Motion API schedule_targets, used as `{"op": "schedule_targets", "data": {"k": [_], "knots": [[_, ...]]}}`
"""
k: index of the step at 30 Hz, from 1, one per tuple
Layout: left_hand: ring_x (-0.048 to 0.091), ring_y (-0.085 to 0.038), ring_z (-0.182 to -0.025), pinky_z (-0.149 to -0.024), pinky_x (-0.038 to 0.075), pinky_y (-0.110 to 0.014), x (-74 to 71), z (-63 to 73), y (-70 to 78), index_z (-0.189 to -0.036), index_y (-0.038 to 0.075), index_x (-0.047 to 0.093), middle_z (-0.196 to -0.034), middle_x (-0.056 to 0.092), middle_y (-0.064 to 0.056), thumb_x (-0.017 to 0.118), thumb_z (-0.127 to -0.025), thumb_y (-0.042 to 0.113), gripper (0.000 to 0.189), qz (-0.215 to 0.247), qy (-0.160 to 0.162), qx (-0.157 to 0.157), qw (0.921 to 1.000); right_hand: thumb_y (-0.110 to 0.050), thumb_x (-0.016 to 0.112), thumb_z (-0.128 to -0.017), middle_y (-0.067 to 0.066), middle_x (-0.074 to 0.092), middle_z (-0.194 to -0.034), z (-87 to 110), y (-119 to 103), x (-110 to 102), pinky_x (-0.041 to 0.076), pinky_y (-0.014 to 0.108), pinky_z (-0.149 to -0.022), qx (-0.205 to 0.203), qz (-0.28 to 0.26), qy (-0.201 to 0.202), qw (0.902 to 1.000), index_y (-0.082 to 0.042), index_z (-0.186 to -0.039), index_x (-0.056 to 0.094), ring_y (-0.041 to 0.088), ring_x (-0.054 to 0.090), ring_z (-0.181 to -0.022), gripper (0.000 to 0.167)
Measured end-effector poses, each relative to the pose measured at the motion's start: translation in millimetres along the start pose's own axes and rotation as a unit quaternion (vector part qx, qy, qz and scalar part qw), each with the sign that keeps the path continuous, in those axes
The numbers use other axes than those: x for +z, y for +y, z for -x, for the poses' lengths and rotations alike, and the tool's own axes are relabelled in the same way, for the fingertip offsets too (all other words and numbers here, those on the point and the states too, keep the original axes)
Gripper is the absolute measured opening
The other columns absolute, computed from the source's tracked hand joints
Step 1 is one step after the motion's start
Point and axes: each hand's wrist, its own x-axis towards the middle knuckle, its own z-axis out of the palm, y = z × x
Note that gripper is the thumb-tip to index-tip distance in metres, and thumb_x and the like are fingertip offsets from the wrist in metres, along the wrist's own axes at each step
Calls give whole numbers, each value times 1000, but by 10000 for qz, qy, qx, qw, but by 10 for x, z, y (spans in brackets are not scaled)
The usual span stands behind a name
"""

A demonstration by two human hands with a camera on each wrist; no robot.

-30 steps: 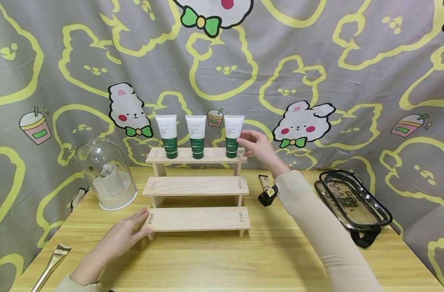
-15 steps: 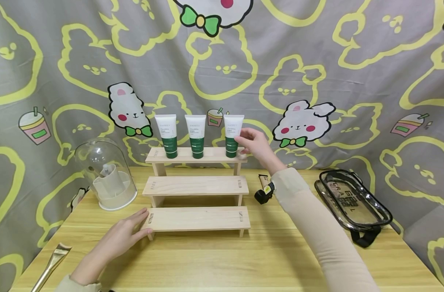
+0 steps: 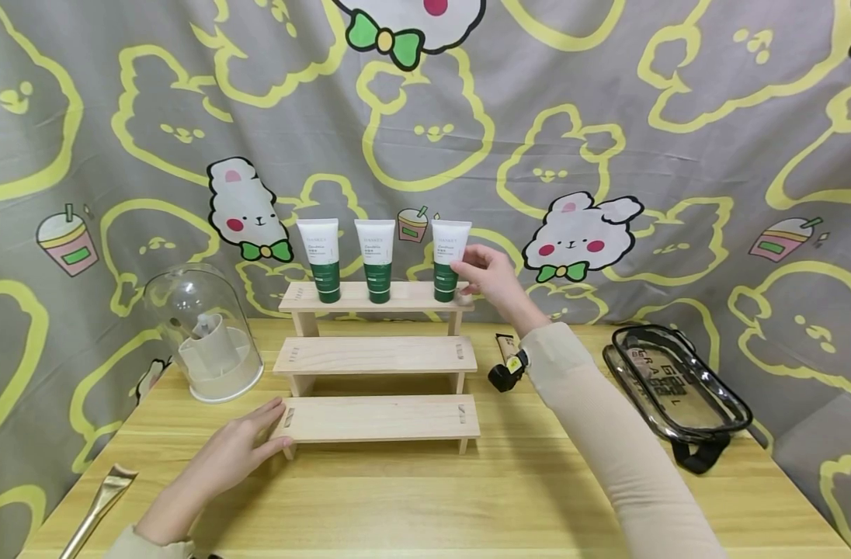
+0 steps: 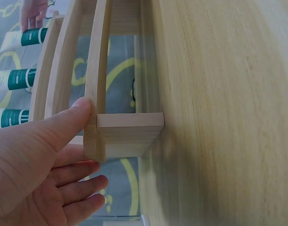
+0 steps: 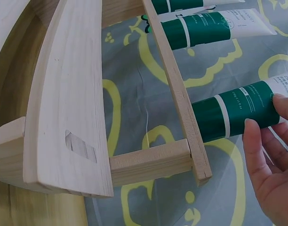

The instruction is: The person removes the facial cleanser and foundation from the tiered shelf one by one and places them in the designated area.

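Note:
Three white-and-green squeeze tubes stand on their caps along the top tier of a three-tier wooden display stand (image 3: 376,355): a left tube (image 3: 319,260), a middle tube (image 3: 376,261) and a right tube (image 3: 449,260). My right hand (image 3: 497,283) pinches the right tube low on its side, thumb in front; in the right wrist view the fingertips (image 5: 251,126) touch its green part. With my left hand (image 3: 233,450) I grip the left end of the lowest tier, the thumb (image 4: 80,110) on its front edge and the other fingers loosely bent beyond it.
Left of the stand is a clear dome (image 3: 200,334) over a white divided holder. A gold spatula-like tool (image 3: 100,508) lies at the front left. A small tube (image 3: 507,349) lies behind my right wrist, and a clear black-edged pouch (image 3: 677,388) lies right.
My right thumb has shifted slightly left across the right tube, and that tube has turned or slid slightly right. The left hand and the other tubes keep their places.

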Motion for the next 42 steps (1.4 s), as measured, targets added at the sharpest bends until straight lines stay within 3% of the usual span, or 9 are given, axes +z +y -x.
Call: {"op": "schedule_targets", "data": {"k": [6, 13, 19, 32, 42], "knots": [[47, -44, -112, -91, 40, -55, -14, -1, 14, -120, -11, 54, -127, 47, -26, 69, -83, 23, 53, 19, 5, -3, 10000, -13, 62, -89, 16, 58, -110, 66, -25, -41, 55, 30, -65, -91, 56, 25, 9999, 3, -120, 54, 22, 56, -92, 36], [47, -43, -113, -92, 39, -54, -12, -4, 14, -122, -11, 53, -129, 46, -26, 68, -83, 23, 53, 37, -52, -70, 10000, -14, 62, -89, 15, 57, -112, 228, -124, -168, 54, 40, -74, -136, -57, 94, 9998, 3, -122, 53, 21, 56, -96, 38], [47, -44, -113, -92, 39, -55, -26, -8, 22, -121, -12, 53, -128, 46, -27, 67, -84, 25, 54, 54, -53, -11, 10000, -18, 62, -89, 13, 56, -111, 428, -131, -306, 55, 33, -70, -42, 5, 203, 9998, 2, -123, 51, 21, 55, -95, 41], [45, -43, -115, -93, 38, -55, -9, -8, 4, -123, -11, 52, -130, 45, -26, 67, -84, 25, 55, 32, -102, -119, 9999, -18, 60, -91, 12, 56, -101, 960, 168, -540, 55, 31, -65, 129, 203, 69, 9997, 9, -118, 50, 19, 57, -85, 39], [46, -43, -114, -93, 38, -55, -11, 0, 7, -122, -11, 52, -130, 45, -26, 67, -84, 26, 55, 21, -89, -110, 9999, -15, 57, -92, 11, 60, -94, 1334, 585, -667, 56, 32, -62, 635, 177, 4, 9978, 17, -115, 47, 16, 59, -79, 41]]}}
